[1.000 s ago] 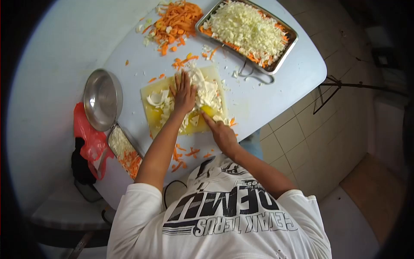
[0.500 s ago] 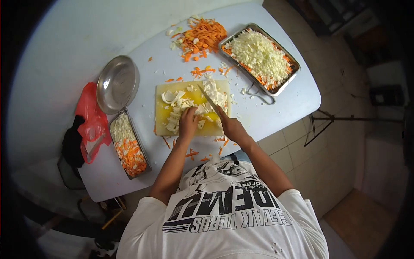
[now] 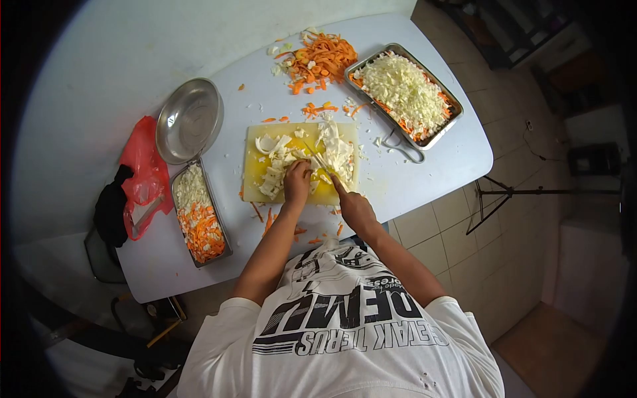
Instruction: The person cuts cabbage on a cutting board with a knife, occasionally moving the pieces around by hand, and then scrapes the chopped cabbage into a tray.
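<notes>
My right hand (image 3: 356,209) is wrapped round the handle of a knife (image 3: 320,158), whose blade slants up and left over the cutting board. My left hand (image 3: 298,180), fingers curled, presses on pale cabbage (image 3: 283,164) just left of the blade. Chopped white-green bits are spread over the yellowish cutting board (image 3: 253,192). Bigger leaf pieces (image 3: 336,140) lie on its upper right, beyond the knife. The hand hides part of the piece beneath it.
A heap of carrot strips (image 3: 325,56) lies at the table's (image 3: 438,176) back. Right of it stands a metal tray (image 3: 434,141) of shredded cabbage and carrot; another tray (image 3: 225,240) is at left. Near that sit an empty metal bowl (image 3: 189,123) and a red plastic bag (image 3: 142,166).
The view has shifted slightly. My right hand and the knife have come closer to my left hand, with the blade now beside its fingers. Both hands keep their hold.
</notes>
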`<action>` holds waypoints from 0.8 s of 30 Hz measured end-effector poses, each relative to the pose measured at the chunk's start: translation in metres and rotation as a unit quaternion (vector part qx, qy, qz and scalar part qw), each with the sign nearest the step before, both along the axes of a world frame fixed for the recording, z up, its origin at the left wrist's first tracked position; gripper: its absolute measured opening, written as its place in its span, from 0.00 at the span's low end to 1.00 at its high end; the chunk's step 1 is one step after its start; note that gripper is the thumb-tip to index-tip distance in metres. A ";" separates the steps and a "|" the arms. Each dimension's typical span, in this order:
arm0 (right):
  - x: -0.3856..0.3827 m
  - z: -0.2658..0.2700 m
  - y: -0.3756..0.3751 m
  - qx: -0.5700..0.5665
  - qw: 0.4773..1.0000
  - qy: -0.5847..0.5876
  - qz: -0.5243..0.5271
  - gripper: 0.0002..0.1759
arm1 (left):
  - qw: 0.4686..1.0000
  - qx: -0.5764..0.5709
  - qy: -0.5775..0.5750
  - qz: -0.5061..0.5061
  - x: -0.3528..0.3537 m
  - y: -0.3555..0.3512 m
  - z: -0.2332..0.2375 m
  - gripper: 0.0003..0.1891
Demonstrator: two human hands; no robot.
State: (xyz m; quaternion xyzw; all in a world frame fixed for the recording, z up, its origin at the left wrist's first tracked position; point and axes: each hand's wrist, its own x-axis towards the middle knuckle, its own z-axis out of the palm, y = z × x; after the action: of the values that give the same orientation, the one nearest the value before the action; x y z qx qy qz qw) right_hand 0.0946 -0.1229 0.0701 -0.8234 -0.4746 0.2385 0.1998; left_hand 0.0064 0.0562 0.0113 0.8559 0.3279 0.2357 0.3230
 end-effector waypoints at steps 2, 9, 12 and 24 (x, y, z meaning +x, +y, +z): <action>-0.003 0.000 0.001 0.005 1.000 -0.012 0.006 0.50 | 1.000 0.009 -0.003 -0.008 0.001 0.001 0.001 0.13; -0.006 0.001 0.002 -0.012 1.000 -0.010 0.005 0.55 | 0.999 0.019 -0.010 -0.025 0.001 0.005 0.008 0.11; -0.007 -0.002 0.001 -0.006 1.000 -0.004 0.000 0.55 | 0.999 0.020 -0.007 -0.024 0.002 0.007 0.011 0.10; 0.002 0.015 0.009 -0.070 0.997 0.012 0.026 0.51 | 0.998 0.014 0.040 -0.042 0.000 0.016 0.002 0.11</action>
State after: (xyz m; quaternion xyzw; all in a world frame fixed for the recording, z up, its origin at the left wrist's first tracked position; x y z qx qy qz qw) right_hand 0.0967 -0.1142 0.0846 -0.8198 -0.4754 0.2866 0.1408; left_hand 0.0062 0.0724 0.0130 0.8822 0.3006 0.1925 0.3070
